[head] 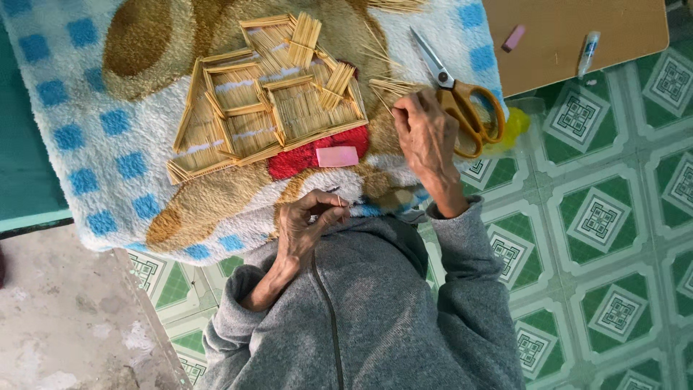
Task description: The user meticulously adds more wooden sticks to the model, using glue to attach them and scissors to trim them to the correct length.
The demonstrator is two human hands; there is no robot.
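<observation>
The person's left hand [307,220] is drawn in close to the grey zip-up fleece [361,310], wrist bent, with thumb and fingertips pinched on a single thin wooden stick [338,200] at the near edge of the fluffy blue, white and brown blanket [94,130]. The right hand [426,133] reaches out flat over the blanket's right edge, fingers curled down among loose sticks [390,87]; whether it grips any cannot be told. Just beside it lie the orange-handled scissors [462,97], blades pointing toward the far edge. In the blanket's middle rests a flat panel model of glued sticks [267,108], and a small pink rectangular block [337,156] lies next to the model's near edge.
</observation>
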